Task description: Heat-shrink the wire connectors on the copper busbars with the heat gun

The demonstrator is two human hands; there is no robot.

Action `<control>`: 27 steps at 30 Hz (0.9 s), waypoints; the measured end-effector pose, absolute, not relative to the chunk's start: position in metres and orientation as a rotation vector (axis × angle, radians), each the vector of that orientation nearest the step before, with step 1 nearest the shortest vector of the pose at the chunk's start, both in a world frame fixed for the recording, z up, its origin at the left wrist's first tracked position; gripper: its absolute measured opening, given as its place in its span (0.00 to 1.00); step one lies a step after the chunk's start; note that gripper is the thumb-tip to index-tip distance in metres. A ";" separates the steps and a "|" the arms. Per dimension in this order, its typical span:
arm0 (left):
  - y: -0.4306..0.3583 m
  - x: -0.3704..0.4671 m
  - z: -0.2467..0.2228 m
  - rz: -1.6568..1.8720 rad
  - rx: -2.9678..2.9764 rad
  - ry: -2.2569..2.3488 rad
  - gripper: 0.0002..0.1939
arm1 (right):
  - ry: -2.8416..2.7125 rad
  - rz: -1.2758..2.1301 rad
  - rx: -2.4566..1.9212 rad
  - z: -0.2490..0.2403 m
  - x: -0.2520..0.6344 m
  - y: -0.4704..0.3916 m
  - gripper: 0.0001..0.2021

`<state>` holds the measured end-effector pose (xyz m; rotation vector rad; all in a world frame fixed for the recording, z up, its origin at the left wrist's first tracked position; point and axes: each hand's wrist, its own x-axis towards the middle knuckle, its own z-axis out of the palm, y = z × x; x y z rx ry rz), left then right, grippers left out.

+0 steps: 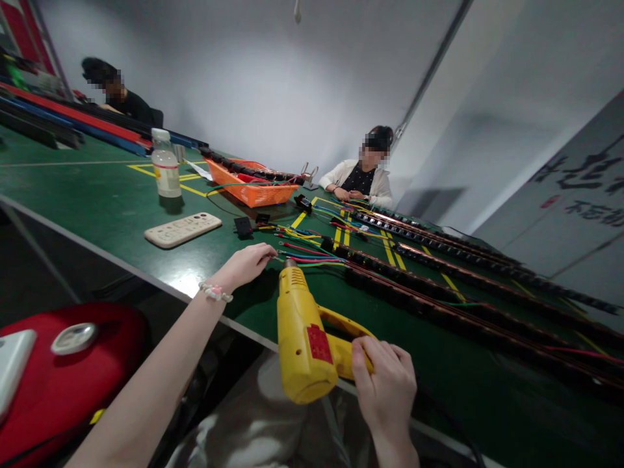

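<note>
A yellow heat gun (305, 338) with a red label is gripped by its handle in my right hand (385, 377). Its metal nozzle points away from me, toward the ends of several coloured wires (314, 255). With fingers pinched together, my left hand (251, 263) holds the end of a wire just left of the nozzle. Red, blue and green wires run from there to a long dark strip with copper-coloured bars (419, 299) lying on the green table (253, 299). Other wire ends with ring terminals lie just beyond my left fingers.
A phone in a beige case (182, 230) and a bottle (166, 166) stand left on the table. An orange basket (258, 192) holds dark strips and wires. Black connectors (243, 227) lie nearby. Two people sit across the table. A red stool (97, 370) is at lower left.
</note>
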<state>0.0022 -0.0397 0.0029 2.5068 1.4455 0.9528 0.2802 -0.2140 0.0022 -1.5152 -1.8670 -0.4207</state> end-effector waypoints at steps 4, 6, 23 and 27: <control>-0.039 0.002 0.003 0.966 2.491 1.434 0.13 | -1.832 -0.483 -1.557 0.000 0.297 -0.217 0.17; -0.040 0.002 0.003 0.967 2.481 1.434 0.14 | -1.825 -0.518 -1.597 -0.001 0.306 -0.219 0.19; -0.041 0.002 0.005 0.945 2.477 1.419 0.15 | -1.743 -0.770 -1.803 -0.001 0.357 -0.222 0.25; -0.040 0.002 0.003 0.945 2.462 1.420 0.15 | -1.753 -0.800 -1.795 -0.001 0.353 -0.222 0.22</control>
